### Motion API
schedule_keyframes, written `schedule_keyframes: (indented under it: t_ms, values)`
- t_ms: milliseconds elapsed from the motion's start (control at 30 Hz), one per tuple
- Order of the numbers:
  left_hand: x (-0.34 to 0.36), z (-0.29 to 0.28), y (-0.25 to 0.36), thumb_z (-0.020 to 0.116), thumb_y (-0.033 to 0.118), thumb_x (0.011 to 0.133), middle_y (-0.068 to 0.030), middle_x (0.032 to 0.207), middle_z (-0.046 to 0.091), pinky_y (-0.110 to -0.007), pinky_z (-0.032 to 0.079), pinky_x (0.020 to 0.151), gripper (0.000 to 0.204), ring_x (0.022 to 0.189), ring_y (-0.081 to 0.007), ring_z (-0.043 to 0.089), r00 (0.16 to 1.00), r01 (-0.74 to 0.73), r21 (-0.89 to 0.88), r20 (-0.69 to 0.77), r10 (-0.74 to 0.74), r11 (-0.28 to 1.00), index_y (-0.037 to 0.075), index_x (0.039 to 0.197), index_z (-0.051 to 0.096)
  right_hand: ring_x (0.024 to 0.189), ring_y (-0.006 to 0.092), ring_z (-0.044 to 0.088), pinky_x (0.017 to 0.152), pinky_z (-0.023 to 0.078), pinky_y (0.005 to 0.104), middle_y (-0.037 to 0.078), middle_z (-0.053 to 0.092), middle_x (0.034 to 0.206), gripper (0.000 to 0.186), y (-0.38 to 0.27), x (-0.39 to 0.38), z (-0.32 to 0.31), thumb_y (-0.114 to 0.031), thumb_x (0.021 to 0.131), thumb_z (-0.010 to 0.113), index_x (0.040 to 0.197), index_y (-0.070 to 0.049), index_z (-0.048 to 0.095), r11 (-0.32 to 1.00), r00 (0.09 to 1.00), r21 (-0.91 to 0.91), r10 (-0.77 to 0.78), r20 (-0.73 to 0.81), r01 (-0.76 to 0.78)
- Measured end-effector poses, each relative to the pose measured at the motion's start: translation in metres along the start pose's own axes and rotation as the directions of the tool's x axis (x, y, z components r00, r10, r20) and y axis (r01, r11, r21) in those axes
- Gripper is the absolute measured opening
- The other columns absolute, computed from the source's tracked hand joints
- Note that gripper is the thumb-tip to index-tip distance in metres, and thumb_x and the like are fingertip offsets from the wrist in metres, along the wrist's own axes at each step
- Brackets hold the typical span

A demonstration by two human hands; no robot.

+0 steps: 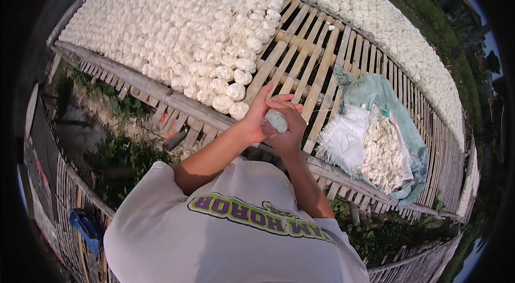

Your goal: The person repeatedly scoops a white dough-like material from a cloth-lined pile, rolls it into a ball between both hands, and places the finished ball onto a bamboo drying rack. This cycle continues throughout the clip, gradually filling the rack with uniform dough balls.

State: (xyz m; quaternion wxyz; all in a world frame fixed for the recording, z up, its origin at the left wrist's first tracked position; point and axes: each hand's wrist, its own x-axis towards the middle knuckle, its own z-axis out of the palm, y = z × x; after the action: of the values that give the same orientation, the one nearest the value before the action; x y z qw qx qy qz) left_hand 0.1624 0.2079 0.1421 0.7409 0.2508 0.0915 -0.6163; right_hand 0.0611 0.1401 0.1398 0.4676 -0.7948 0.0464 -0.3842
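Observation:
A pale lump (277,120), rounded and whitish, sits between my two cupped hands above the near edge of the slatted bamboo rack. My left hand (256,114) presses it from the left, fingers reaching across toward the other hand. From the right, my right hand (292,125) curves round it, its fingers crossing over those of the left. Just beyond and to the left lie many off-white balls (222,103) in close rows. To the right, an open sack (351,127) holds a heap of crumbly off-white material (382,157).
Bare bamboo slats (300,58) with gaps between them lie ahead of my hands. A bamboo pole (155,90) edges the rack. Another rack covered with white balls (397,31) curves along the far right. A blue object (86,229) rests at lower left, with green plants below.

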Motion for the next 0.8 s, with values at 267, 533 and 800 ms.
schedule_keyframes:
  t_ms: [267,533,800]
  values:
    - [-0.011,0.005,0.022,0.037,0.063,0.108,-0.0333,0.147,0.056,-0.057,0.047,0.114,0.074,0.135,-0.0443,0.059,0.964,0.209,0.017,0.163,-0.209,0.978,0.001,0.144,0.053,0.117,0.0323,0.066,0.099,0.054,0.0423,0.019,0.066,0.126,0.061,-0.012,0.002,0.003,-0.020,0.078,0.086,0.132,0.000,0.067,0.973,0.989,-0.179,-0.145,0.006,0.143]
    - [0.002,-0.016,0.020,0.032,0.059,0.109,-0.0373,0.155,0.047,-0.057,0.041,0.120,0.076,0.145,-0.0480,0.049,0.720,0.471,-0.354,0.684,-0.120,0.808,-0.004,0.147,0.047,0.113,0.0311,0.066,0.097,0.054,0.0448,0.019,0.066,0.129,0.057,-0.003,0.006,0.003,-0.023,0.075,0.091,0.123,-0.002,0.066,0.986,0.994,-0.159,-0.063,-0.088,0.048]
    - [0.011,-0.027,0.034,0.034,0.063,0.108,-0.0303,0.155,0.051,-0.052,0.049,0.113,0.079,0.142,-0.0407,0.055,0.967,0.247,0.085,0.050,-0.252,0.965,-0.001,0.152,0.047,0.119,0.0356,0.064,0.102,0.051,0.0472,0.017,0.064,0.135,0.061,-0.006,0.021,-0.006,-0.031,0.072,0.095,0.120,-0.004,0.070,0.965,0.960,-0.231,0.173,0.218,-0.121]
